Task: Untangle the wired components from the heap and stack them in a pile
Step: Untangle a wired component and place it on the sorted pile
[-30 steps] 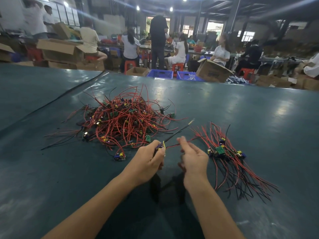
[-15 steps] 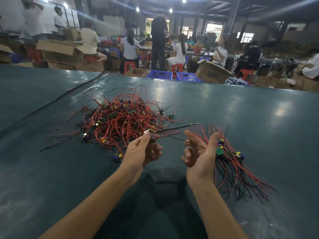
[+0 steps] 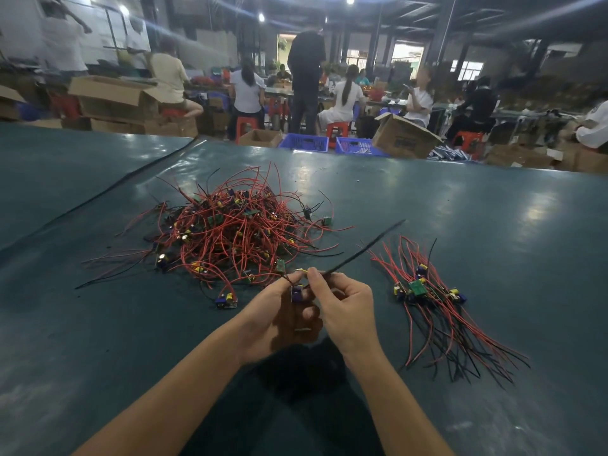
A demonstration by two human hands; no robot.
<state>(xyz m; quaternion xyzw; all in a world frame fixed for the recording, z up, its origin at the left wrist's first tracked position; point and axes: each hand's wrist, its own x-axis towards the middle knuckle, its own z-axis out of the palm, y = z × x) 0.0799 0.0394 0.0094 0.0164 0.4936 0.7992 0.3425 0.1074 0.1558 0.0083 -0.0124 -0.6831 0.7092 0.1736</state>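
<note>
Head view: your left hand (image 3: pixel 276 312) and right hand (image 3: pixel 345 307) fingers (image 3: pixel 314 280) pinch one component (image 3: pixel 296 293); yank its black wire (image 3: pixel 362 251) and the joint may tear.

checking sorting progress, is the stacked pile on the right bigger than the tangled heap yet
No, the stacked pile holds far fewer wired components than the tangled heap on the left.

Between the left hand (image 3: pixel 273 312) and right hand (image 3: pixel 347 311) the component (image 3: pixel 296 293) is mostly hidden; only a purple part shows. The wire (image 3: pixel 365 250) rising from the right hand is blurred. Both forearms (image 3: pixel 184 390) are cut off below. Beyond the left hand, the heap (image 3: pixel 237 232) buries its inner parts.
</note>
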